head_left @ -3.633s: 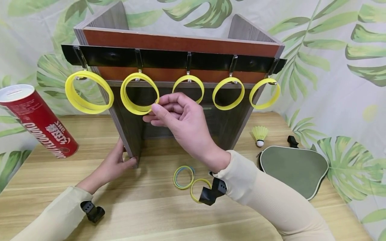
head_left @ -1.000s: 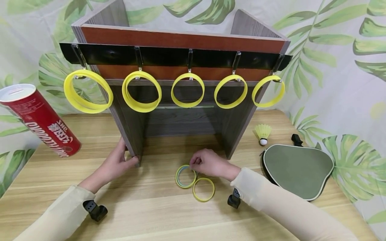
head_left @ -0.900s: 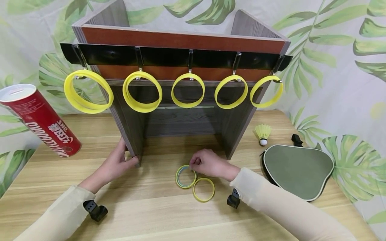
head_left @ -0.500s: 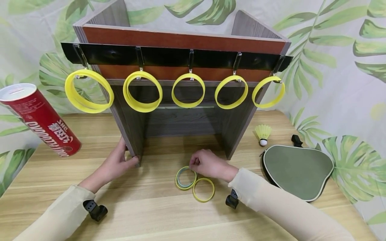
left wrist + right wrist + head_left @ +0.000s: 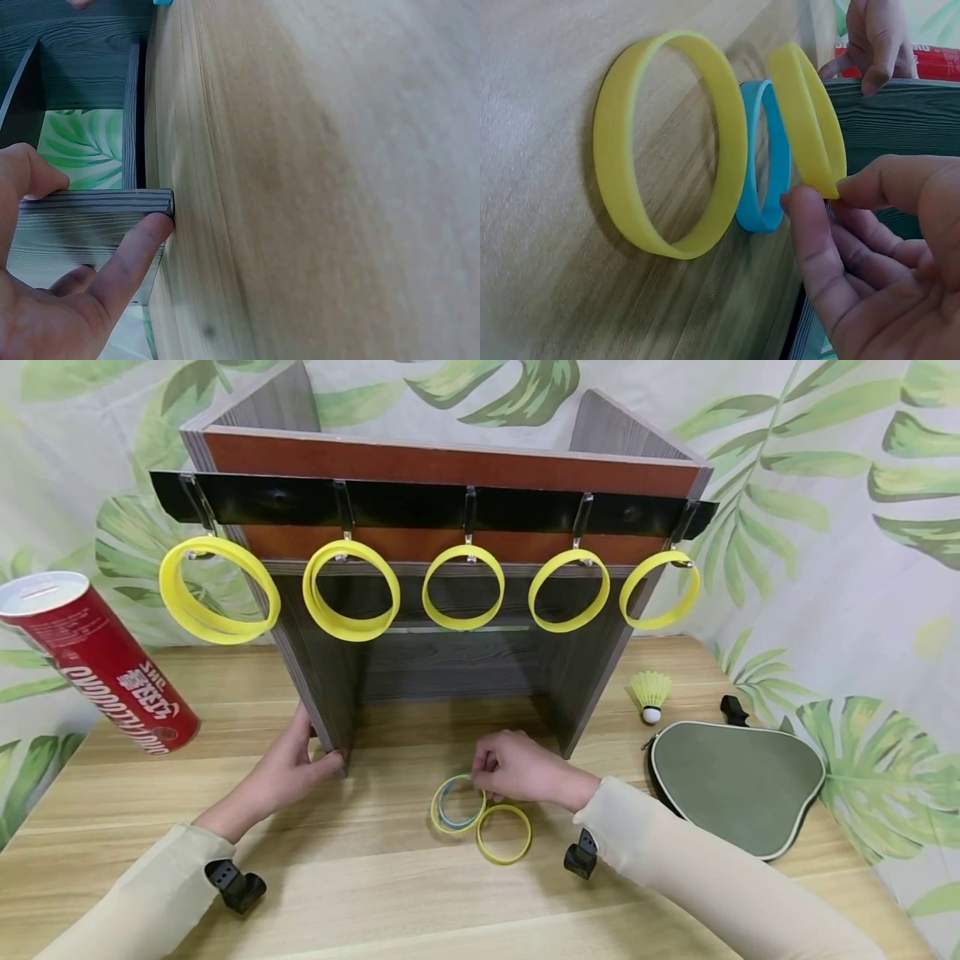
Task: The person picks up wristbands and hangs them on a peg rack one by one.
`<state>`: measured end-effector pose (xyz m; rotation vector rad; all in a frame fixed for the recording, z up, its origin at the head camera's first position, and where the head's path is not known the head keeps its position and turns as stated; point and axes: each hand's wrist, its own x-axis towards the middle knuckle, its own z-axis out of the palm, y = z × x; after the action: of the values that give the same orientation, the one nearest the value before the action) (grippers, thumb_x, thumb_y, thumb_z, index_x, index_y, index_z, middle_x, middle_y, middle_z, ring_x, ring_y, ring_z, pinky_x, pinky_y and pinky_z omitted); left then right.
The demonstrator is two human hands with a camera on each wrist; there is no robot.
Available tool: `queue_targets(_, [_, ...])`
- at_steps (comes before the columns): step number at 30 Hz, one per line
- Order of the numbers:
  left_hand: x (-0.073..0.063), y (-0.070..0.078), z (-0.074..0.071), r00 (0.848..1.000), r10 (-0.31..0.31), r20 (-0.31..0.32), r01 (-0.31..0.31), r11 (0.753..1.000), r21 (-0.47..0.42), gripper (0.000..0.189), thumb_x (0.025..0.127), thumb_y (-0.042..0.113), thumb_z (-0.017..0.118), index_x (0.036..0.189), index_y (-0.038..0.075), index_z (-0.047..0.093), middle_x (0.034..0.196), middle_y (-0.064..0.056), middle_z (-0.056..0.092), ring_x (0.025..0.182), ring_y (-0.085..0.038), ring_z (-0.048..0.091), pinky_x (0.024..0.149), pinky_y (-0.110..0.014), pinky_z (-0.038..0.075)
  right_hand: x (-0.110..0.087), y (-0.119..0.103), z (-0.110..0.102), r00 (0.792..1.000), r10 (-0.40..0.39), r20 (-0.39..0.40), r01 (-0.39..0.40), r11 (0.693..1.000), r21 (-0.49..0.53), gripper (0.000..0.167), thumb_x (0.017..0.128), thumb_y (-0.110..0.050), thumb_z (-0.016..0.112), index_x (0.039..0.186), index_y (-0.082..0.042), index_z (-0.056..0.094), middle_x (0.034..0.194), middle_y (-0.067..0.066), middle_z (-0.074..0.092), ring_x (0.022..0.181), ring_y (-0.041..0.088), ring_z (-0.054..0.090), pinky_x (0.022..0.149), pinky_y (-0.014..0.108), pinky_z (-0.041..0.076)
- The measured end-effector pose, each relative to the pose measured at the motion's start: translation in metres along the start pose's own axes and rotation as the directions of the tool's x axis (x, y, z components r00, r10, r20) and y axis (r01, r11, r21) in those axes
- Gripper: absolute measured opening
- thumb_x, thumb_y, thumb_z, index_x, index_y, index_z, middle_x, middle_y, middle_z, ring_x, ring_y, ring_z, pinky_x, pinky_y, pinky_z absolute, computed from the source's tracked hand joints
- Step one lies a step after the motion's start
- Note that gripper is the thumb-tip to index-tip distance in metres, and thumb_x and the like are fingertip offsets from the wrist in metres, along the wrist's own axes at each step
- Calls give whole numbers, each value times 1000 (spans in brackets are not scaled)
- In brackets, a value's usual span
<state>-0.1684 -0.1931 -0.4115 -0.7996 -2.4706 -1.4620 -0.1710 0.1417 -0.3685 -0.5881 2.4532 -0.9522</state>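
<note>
My right hand [image 5: 517,766] pinches the edge of a yellow silicone wristband [image 5: 800,120] between thumb and index finger. That wristband is tilted up from the table, right by a blue wristband [image 5: 781,169]. Another yellow wristband [image 5: 613,142] lies beside them on the wood. My left hand [image 5: 285,770] grips the lower front edge of the grey wooden stand's left side panel [image 5: 97,202], thumb on one face and fingers on the other. Several yellow wristbands [image 5: 463,624] hang from hooks on the stand's black strip [image 5: 405,506].
A red canister [image 5: 123,685] stands on the left. To the right are a yellow shuttlecock [image 5: 649,693] and a green paddle case [image 5: 738,785]. Everything rests on a wooden table [image 5: 360,893], with a leaf-patterned cloth [image 5: 810,568] behind.
My right hand has come down from the second hanging wristband to the table. Lately the yellow wristband it pinches has shifted slightly off the blue one. My left hand stays on the panel.
</note>
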Motion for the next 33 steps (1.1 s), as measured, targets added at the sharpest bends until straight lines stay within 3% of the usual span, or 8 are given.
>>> queue_targets(3, [-1, 0, 0, 1000, -11, 5, 11, 1000, 1, 99, 89, -15, 63, 168, 16, 12, 167, -25, 29, 139, 5, 38, 101, -3, 34, -1, 0, -1, 999, -22, 28, 19, 995, 100, 4, 97, -2, 66, 96, -4, 70, 86, 10, 77, 71, 18, 73, 68, 30, 62])
queue_targets(9, [-1, 1, 0, 999, -31, 9, 31, 1000, 0, 99, 90, -14, 64, 169, 16, 12, 167, -25, 29, 141, -8, 41, 100, -3, 35, -5, 1, -7, 990, -134, 35, 122, 963, 240, 4, 100, -1, 63, 98, 1, 67, 98, 23, 77, 72, 10, 70, 74, 35, 64])
queue_targets(13, [0, 1, 0, 999, -35, 10, 35, 999, -6, 98, 90, -14, 63, 168, 16, 12, 167, -24, 28, 141, -6, 40, 100, -3, 35, -11, -4, -13, 981, -192, -8, 186, 936, 299, 4, 99, 1, 64, 100, 4, 66, 98, 24, 76, 73, 9, 71, 79, 45, 64])
queue_targets(16, [0, 1, 0, 999, -29, 12, 30, 999, -11, 99, 90, -14, 63, 169, 16, 11, 168, -24, 27, 142, 0, 38, 101, -3, 34, -17, -11, -17, 973, -226, -56, 231, 915, 330, 5, 98, -1, 66, 100, 3, 67, 95, 20, 76, 74, 10, 72, 79, 44, 64])
queue_targets(20, [0, 1, 0, 1000, -16, 11, 17, 1000, -13, 99, 90, -15, 62, 169, 15, 11, 168, -25, 27, 140, 7, 36, 101, -2, 34, -29, -25, -26, 952, -275, -134, 305, 890, 340, 6, 97, -2, 70, 98, 3, 67, 93, 21, 75, 74, 15, 74, 75, 37, 64])
queue_targets(24, [0, 1, 0, 1000, -8, 7, 8, 1000, -13, 99, 89, -16, 62, 169, 14, 11, 167, -26, 27, 141, 8, 35, 101, -2, 33, -43, -41, -37, 926, -310, -217, 370, 858, 355, 5, 96, 1, 70, 97, 4, 67, 94, 24, 75, 74, 17, 74, 73, 37, 64])
queue_targets(30, [0, 0, 0, 1000, 1, 2, -1, 1000, -8, 100, 89, -17, 62, 169, 15, 11, 168, -26, 26, 142, 8, 35, 102, -2, 33, -63, -62, -58, 876, -375, -304, 472, 799, 373, 4, 97, 4, 68, 99, 4, 65, 101, 28, 74, 78, 16, 75, 77, 39, 64])
queue_targets(33, [0, -1, 0, 1000, 8, 2, -8, 1000, -9, 101, 89, -17, 62, 169, 15, 10, 168, -27, 25, 142, 8, 34, 102, -2, 33, -70, -71, -65, 844, -410, -346, 520, 783, 341, 5, 96, 4, 69, 100, 4, 65, 102, 26, 75, 79, 15, 75, 79, 39, 64])
